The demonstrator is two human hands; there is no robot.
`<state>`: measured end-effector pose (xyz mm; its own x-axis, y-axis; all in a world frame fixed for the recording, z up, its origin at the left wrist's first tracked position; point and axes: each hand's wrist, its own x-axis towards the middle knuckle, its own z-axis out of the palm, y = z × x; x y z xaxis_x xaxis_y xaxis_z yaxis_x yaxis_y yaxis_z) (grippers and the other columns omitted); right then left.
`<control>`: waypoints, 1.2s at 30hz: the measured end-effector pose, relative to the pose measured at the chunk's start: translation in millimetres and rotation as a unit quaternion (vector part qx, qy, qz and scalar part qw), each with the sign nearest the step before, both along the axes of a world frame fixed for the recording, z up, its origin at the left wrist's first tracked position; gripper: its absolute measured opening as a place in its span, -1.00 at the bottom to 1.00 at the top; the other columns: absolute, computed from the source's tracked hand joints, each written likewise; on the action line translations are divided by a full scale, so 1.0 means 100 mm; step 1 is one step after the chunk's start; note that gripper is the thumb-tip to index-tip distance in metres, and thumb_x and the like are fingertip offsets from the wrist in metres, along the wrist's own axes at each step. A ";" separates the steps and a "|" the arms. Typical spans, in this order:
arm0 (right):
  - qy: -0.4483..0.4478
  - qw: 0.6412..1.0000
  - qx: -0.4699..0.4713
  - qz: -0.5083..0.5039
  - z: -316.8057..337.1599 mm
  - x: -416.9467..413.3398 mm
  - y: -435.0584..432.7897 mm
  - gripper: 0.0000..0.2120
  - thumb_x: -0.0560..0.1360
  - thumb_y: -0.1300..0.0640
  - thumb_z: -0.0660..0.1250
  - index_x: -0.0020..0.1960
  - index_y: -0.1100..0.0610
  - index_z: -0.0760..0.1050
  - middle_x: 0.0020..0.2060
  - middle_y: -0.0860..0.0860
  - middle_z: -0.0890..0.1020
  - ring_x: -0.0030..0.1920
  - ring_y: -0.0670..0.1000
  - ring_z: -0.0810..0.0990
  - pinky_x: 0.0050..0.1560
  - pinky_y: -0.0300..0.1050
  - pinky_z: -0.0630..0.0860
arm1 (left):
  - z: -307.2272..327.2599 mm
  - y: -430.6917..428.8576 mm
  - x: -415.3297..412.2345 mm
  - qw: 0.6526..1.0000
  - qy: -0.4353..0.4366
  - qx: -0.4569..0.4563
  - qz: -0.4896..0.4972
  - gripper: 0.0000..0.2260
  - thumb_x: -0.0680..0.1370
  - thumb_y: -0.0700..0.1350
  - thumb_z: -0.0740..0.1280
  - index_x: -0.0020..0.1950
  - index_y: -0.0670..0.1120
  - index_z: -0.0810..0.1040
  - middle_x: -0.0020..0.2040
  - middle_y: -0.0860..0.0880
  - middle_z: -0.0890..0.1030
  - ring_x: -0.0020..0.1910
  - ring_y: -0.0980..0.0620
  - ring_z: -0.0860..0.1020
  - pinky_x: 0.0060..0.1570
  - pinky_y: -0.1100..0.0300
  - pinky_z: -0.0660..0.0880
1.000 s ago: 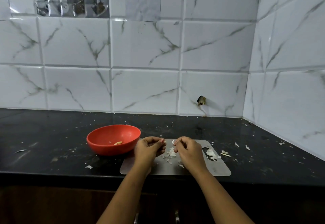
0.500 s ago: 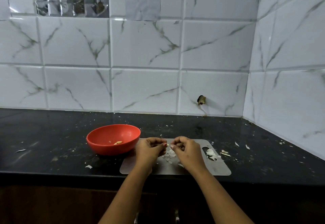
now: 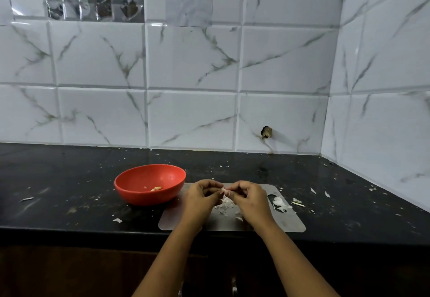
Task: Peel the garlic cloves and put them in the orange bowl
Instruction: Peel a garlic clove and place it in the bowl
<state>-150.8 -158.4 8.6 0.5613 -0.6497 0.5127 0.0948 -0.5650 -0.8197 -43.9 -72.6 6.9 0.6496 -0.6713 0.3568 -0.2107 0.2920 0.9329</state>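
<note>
At the counter (image 3: 69,203) edge, a grey board (image 3: 288,223) strewn with peels (image 3: 224,204). Above it, left hand (image 3: 201,197) and right hand (image 3: 250,200), knuckles up, curled fingers of both pinching a clove (image 3: 225,190) between them. More garlic (image 3: 279,203) on the board's right end. Just beside its left corner, the bowl (image 3: 149,197), one peeled clove (image 3: 156,188) inside. Beyond, a tiled wall (image 3: 186,75).

We see a bowl (image 3: 144,197) of smooth orange plastic with a soft sheen. The cutting board (image 3: 288,221) looks like thin grey metal, matt. The counter (image 3: 69,180) is black polished stone, speckled. The wall tiles (image 3: 190,115) are glossy, with marble veining. The garlic skins (image 3: 279,203) look dry and papery. The cabinet front (image 3: 69,271) looks like dark wood.
</note>
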 end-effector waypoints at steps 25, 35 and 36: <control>-0.002 0.995 0.079 0.054 0.01 0.00 -0.01 -0.96 0.44 0.21 0.46 -0.14 0.18 0.65 -0.27 0.07 0.70 -0.31 -0.12 0.59 -0.30 -0.31 0.47 | 0.07 0.08 -0.04 1.000 0.011 0.007 0.019 -0.85 0.38 -0.47 0.31 -0.19 -0.27 0.61 -0.34 -0.22 0.54 -0.32 -0.05 0.49 -0.28 0.19 0.48; -0.014 0.990 0.109 0.091 0.05 -0.03 0.01 -0.90 0.50 0.27 0.37 -0.15 0.12 0.61 -0.39 -0.10 0.59 -0.45 -0.21 0.44 -0.42 -0.37 0.35 | 0.09 0.09 -0.04 1.000 0.024 0.008 0.015 -0.88 0.42 -0.45 0.32 -0.13 -0.30 0.60 -0.32 -0.21 0.57 -0.30 -0.05 0.54 -0.26 0.22 0.53; -0.017 0.989 0.113 0.090 0.05 -0.03 0.01 -0.90 0.51 0.26 0.36 -0.15 0.12 0.60 -0.38 -0.10 0.58 -0.44 -0.20 0.43 -0.43 -0.37 0.34 | 0.09 0.09 -0.04 0.999 0.026 0.008 0.025 -0.88 0.42 -0.45 0.32 -0.12 -0.31 0.60 -0.32 -0.20 0.57 -0.32 -0.04 0.54 -0.28 0.25 0.53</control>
<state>-153.7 -157.2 14.1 0.6639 -0.6404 0.3861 0.2070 -0.3388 -0.9178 -48.0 -64.0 15.6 0.6992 -0.6433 0.3118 -0.1764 0.2675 0.9473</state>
